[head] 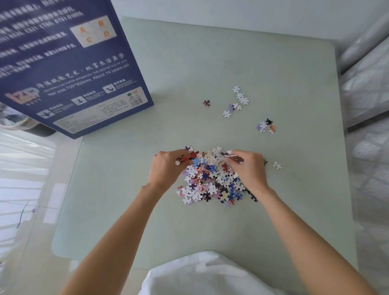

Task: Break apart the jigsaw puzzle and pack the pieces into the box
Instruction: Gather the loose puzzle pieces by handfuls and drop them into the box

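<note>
A heap of loose jigsaw pieces (212,183) lies in the middle of the pale green table (206,66). My left hand (167,167) is at the heap's far left edge and grips a red-and-dark clump of joined pieces (188,157). At the heap's far right edge, my right hand (247,166) pinches another dark clump of pieces (233,156). The tall blue puzzle box (51,58) stands upright at the table's far left corner.
Stray pieces lie further out: a single dark one (206,103), a white cluster (237,100), a small group (266,126) and one white piece (277,165) to the right. A bed with a patterned cover (375,111) borders the table's right side.
</note>
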`<state>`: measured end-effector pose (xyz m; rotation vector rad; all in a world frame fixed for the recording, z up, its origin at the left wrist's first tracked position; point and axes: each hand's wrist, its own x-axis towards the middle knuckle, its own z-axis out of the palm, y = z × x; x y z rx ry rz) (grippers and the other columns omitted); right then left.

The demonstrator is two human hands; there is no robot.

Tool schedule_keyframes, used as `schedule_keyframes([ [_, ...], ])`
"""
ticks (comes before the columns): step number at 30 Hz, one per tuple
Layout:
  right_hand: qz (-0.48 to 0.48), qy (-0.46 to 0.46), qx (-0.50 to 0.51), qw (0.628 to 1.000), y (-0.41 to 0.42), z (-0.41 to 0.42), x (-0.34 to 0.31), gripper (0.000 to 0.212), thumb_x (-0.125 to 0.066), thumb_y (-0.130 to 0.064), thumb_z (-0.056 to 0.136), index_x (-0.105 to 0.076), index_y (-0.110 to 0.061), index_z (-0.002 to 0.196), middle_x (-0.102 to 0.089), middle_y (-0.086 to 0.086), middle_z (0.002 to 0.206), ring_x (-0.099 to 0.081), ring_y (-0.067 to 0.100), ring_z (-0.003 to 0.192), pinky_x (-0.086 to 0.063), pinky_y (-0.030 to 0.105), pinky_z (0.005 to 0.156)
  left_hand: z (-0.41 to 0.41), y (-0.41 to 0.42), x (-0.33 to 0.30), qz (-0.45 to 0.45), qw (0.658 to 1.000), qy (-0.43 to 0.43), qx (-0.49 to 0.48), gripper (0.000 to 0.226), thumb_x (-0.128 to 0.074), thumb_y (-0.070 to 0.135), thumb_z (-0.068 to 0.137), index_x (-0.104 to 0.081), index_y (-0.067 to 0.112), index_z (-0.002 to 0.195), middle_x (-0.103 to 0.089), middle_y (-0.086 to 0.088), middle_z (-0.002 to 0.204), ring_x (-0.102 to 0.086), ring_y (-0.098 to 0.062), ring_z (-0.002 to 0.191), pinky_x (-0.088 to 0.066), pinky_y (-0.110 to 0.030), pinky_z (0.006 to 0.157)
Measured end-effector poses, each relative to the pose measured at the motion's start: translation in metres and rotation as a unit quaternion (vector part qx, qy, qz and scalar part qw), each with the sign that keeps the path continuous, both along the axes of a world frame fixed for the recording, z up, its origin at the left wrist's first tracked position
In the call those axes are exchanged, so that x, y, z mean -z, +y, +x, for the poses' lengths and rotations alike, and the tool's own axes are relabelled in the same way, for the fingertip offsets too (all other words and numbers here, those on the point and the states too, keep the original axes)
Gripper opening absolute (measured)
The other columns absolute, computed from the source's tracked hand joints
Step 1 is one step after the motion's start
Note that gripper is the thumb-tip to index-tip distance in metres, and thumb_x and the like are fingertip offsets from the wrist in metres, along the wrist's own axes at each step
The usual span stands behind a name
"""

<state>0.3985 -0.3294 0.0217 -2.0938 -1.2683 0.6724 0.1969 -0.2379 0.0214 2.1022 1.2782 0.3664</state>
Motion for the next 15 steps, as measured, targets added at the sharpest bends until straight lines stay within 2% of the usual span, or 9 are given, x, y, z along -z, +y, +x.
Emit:
schedule_keyframes([
  [3, -0.005, 0.048, 0.031, 0.998, -0.003, -0.004, -0.023, 0.032, -0.073, -0.024, 0.078, -0.070, -0.005, 0.103, -0.072, 0.004, 0.093, -0.063, 0.004, 0.073, -0.047, 0.010, 0.072, -0.018, 0.004, -0.040, 0.051, 0.998, -0.039, 0.019, 0.018, -0.073, 0.023, 0.079, -0.074, 0.018, 0.096, -0.074, 0.004, 0.078, -0.067, -0.015, 0.062, -0.055, -0.033, 0.063],
  [5, 0.012, 0.081, 0.022, 0.996, 0.004, -0.008, -0.048, 0.030, -0.073, -0.023, 0.077, -0.071, -0.006, 0.102, -0.073, 0.004, 0.091, -0.063, -0.002, 0.071, -0.047, 0.005, 0.069, -0.034, 0.014, -0.078, 0.102, 0.991, -0.080, 0.027, 0.017, -0.071, 0.026, 0.080, -0.074, 0.020, 0.095, -0.073, 0.006, 0.080, -0.065, -0.009, 0.059, -0.055, -0.031, 0.059],
  [7, 0.047, 0.118, 0.007, 0.992, 0.018, -0.018, -0.081, 0.030, -0.072, -0.021, 0.076, -0.070, -0.006, 0.102, -0.073, 0.003, 0.091, -0.065, -0.001, 0.069, -0.050, 0.008, 0.071, -0.056, 0.031, -0.124, 0.176, 0.976, -0.128, 0.024, 0.016, -0.070, 0.026, 0.082, -0.074, 0.019, 0.096, -0.073, 0.006, 0.083, -0.065, -0.007, 0.062, -0.055, -0.028, 0.059],
  [9, 0.084, 0.170, -0.002, 0.982, 0.034, -0.026, -0.115, 0.028, -0.072, -0.018, 0.075, -0.070, -0.009, 0.101, -0.072, 0.002, 0.090, -0.069, 0.007, 0.068, -0.055, 0.016, 0.069, -0.073, 0.053, -0.165, 0.260, 0.952, -0.161, 0.014, 0.016, -0.069, 0.023, 0.084, -0.074, 0.015, 0.097, -0.073, 0.003, 0.088, -0.067, -0.007, 0.068, -0.056, -0.025, 0.063],
  [11, 0.135, 0.204, -0.021, 0.969, 0.059, -0.043, -0.150, 0.022, -0.074, -0.013, 0.075, -0.071, -0.011, 0.097, -0.073, 0.000, 0.087, -0.070, 0.014, 0.065, -0.057, 0.024, 0.064, -0.096, 0.079, -0.208, 0.350, 0.923, -0.159, -0.007, 0.018, -0.070, 0.021, 0.084, -0.073, 0.011, 0.099, -0.072, 0.001, 0.092, -0.067, -0.005, 0.075, -0.055, -0.015, 0.068],
  [13, 0.177, 0.221, -0.043, 0.958, 0.086, -0.058, -0.181, 0.014, -0.075, -0.009, 0.075, -0.073, -0.015, 0.088, -0.073, -0.006, 0.080, -0.068, 0.014, 0.060, -0.056, 0.027, 0.061, -0.112, 0.108, -0.241, 0.382, 0.909, -0.161, -0.039, 0.020, -0.067, 0.025, 0.086, -0.071, 0.013, 0.102, -0.070, 0.005, 0.093, -0.064, -0.001, 0.078, -0.050, -0.008, 0.070],
  [15, 0.217, 0.227, -0.071, 0.947, 0.120, -0.077, -0.211, 0.010, -0.075, -0.007, 0.075, -0.072, -0.013, 0.082, -0.073, -0.005, 0.077, -0.065, 0.014, 0.059, -0.057, 0.029, 0.061, -0.127, 0.137, -0.265, 0.387, 0.905, -0.163, -0.068, 0.021, -0.065, 0.030, 0.087, -0.071, 0.018, 0.102, -0.070, 0.006, 0.092, -0.065, -0.003, 0.077, -0.053, -0.014, 0.071],
])
